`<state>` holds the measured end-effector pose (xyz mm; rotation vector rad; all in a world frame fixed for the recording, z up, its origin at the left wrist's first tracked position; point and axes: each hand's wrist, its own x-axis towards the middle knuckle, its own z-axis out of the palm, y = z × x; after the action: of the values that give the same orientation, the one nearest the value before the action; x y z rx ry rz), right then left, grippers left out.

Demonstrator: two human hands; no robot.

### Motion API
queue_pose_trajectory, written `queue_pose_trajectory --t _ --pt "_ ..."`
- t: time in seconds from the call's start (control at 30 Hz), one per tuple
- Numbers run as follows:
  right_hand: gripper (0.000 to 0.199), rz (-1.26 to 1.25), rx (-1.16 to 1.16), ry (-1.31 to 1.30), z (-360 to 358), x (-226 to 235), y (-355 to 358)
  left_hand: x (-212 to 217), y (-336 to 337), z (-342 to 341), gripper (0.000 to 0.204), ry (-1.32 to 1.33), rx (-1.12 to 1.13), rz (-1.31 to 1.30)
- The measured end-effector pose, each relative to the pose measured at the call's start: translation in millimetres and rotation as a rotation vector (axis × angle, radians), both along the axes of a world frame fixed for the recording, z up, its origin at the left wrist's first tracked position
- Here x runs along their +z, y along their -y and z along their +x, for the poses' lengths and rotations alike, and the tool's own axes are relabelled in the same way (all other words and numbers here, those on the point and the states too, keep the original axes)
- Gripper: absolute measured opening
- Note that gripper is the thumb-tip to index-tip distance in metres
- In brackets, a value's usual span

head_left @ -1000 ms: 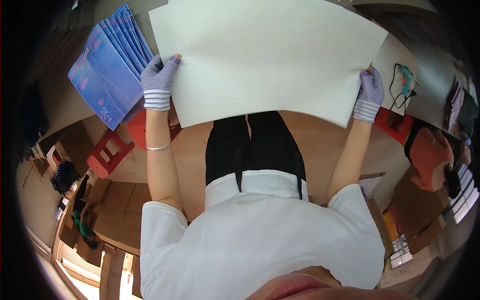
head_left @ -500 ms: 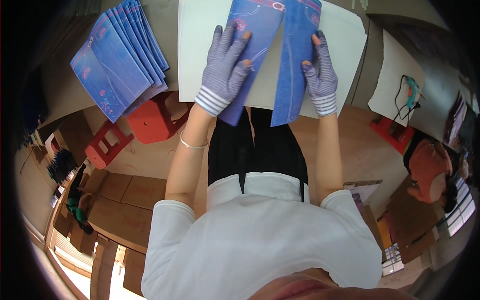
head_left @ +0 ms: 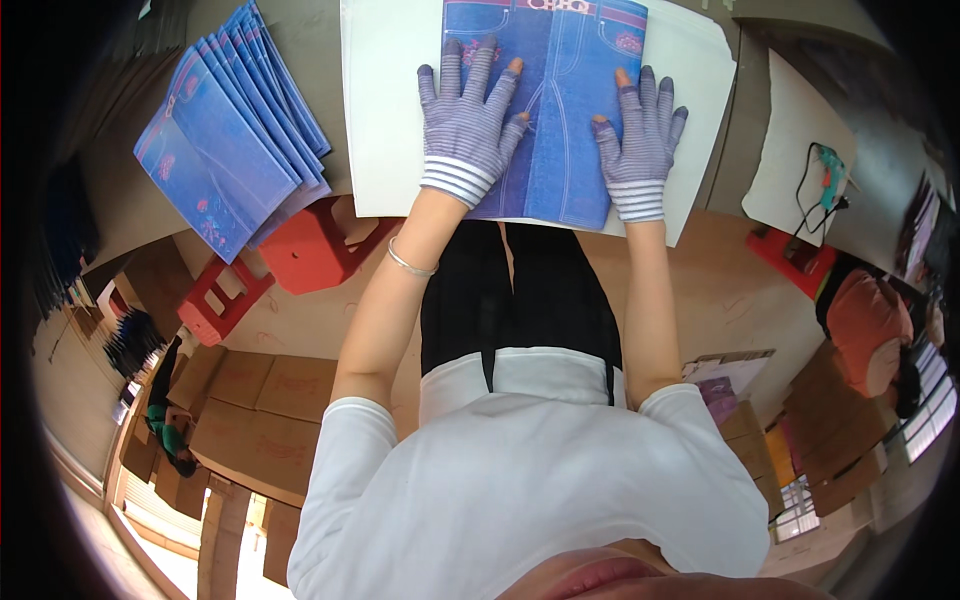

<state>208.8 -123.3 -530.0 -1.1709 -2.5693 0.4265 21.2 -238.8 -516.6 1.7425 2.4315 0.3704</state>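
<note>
The blue printed sheet (head_left: 560, 100) lies flat on a larger white sheet (head_left: 385, 110), directly ahead of the person at the near edge of the table (head_left: 300, 30). Its pattern imitates denim with a centre seam. Its long axis runs away from the body, from the table edge toward the top of the picture, and the far end is cut off by the frame.

Left hand (head_left: 470, 120): gloved in a striped knit glove with the fingertips bare, fingers spread wide, palm pressed flat on the left half of the blue sheet. It grips nothing; it only bears down.

Right hand (head_left: 640, 135): same glove, fingers spread, palm flat on the right margin of the blue sheet, with the outer fingers reaching over onto the white sheet. It also grips nothing.

Governing relation: the two hands sit on either side of the sheet's centre seam, near its close end. The left hand lies slightly further up the sheet than the right. Neither hand is clearly nearer to the sheet; both touch it.

Surroundings: a fanned stack of blue sheets (head_left: 225, 140) lies on the table well to the left, apart from the white sheet. A red stool (head_left: 310, 250) stands below the table edge. A glue gun (head_left: 825, 175) rests on a separate white board to the right
</note>
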Motion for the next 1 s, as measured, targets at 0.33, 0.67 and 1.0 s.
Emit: queue_pose_trajectory --t 0.33,0.67,1.0 --pt "0.064 0.036 0.013 0.101 -10.5 -2.9 1.5 -0.4 1.9 -3.8 0.063 -0.003 -0.021 -0.014" --pt "0.064 0.042 -0.002 0.11 -13.0 -3.5 2.2 -0.6 1.4 -4.9 0.064 0.014 -0.017 -0.018" --pt "0.069 0.179 0.043 0.278 -27.9 0.3 -13.9 -9.9 -6.7 -8.3 0.071 -0.012 -0.021 0.012"
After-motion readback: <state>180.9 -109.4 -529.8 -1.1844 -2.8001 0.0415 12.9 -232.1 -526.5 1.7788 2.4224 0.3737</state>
